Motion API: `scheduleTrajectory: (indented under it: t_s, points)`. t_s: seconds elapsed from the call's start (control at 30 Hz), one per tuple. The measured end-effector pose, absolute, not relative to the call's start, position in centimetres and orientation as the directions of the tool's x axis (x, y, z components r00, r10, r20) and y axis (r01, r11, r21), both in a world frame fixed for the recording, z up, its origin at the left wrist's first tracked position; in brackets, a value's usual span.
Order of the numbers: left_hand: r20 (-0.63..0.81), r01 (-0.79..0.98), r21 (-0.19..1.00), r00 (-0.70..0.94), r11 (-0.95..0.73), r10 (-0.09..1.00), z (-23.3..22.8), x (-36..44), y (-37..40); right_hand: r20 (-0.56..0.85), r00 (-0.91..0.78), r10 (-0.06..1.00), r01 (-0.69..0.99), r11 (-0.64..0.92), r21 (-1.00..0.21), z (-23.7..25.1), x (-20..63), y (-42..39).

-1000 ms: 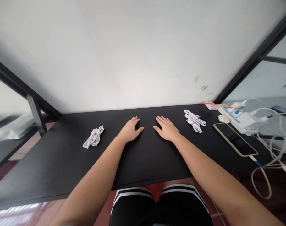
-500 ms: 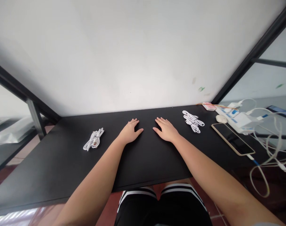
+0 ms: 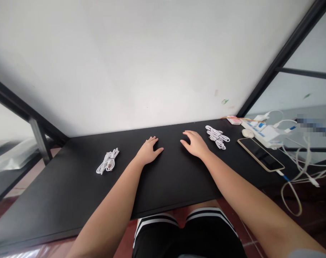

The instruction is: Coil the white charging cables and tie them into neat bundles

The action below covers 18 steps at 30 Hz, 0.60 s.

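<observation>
My left hand (image 3: 148,149) lies palm down on the black tabletop (image 3: 168,182), fingers spread and holding nothing. Left of it rests a coiled white cable (image 3: 108,161) bound in the middle by a dark tie. My right hand (image 3: 194,143) is over the tabletop with its fingers bent and thumb apart, and nothing shows in its grasp. Just to its right sits a second tied bundle of white cable (image 3: 217,137), close to the hand but apart from it.
On the right, a phone (image 3: 261,154) is plugged into a white charging cord (image 3: 292,186). Behind it stand a white power strip (image 3: 265,134) with chargers and a small round white object (image 3: 248,133). A white wall (image 3: 152,71) rises behind the table, between black metal frames (image 3: 282,59).
My right hand has shifted right, toward the right cable bundle, and its fingers have gone from flat to bent. My left hand stays in place. The view has turned slightly.
</observation>
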<state>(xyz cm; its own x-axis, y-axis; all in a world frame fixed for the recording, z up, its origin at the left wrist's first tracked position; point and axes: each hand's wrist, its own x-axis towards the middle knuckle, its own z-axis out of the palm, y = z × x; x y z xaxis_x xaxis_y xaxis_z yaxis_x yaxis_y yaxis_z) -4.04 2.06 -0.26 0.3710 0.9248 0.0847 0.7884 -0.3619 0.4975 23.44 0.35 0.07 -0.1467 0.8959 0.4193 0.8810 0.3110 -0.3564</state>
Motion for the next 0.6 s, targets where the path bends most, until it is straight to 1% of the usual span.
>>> scheduleTrajectory:
  t_s: [0.07,0.13,0.2,0.23,0.33,0.4,0.47,0.53,0.6]
  points:
    - [0.085,0.789,0.495,0.373,-0.364,0.924,-0.3,-4.1,2.1,0.454,-0.077,0.888,0.884,0.271,-0.38,0.5,24.9,0.5]
    - [0.085,0.791,0.492,0.372,-0.363,0.925,-0.3,-4.0,2.1,0.481,-0.046,0.875,0.904,0.241,-0.352,0.9,26.8,0.1]
    - [0.085,0.792,0.49,0.372,-0.364,0.924,-0.3,-4.0,2.1,0.509,-0.032,0.86,0.942,0.195,-0.272,1.4,29.2,-0.8]
    - [0.086,0.793,0.489,0.371,-0.364,0.925,-0.3,-3.9,2.1,0.52,-0.008,0.854,0.964,0.144,-0.223,1.6,30.4,-1.4]
    - [0.093,0.789,0.494,0.37,-0.366,0.924,-0.4,-3.9,2.1,0.513,0.108,0.852,0.993,-0.07,-0.093,2.1,33.6,-3.4]
    - [0.104,0.781,0.5,0.375,-0.374,0.921,-0.4,-4.0,2.1,0.466,0.188,0.865,0.982,-0.177,-0.067,2.3,35.1,-4.5]
    - [0.11,0.774,0.506,0.379,-0.38,0.919,-0.5,-4.1,2.2,0.36,0.262,0.895,0.965,-0.247,-0.088,2.2,35.8,-5.2]
    - [0.108,0.771,0.514,0.377,-0.376,0.92,-0.5,-4.1,2.2,0.244,0.309,0.919,0.95,-0.289,-0.116,2.1,36.0,-5.6]
    - [0.106,0.767,0.522,0.375,-0.372,0.921,-0.4,-4.2,2.2,0.183,0.319,0.93,0.946,-0.301,-0.123,1.9,35.8,-5.7]
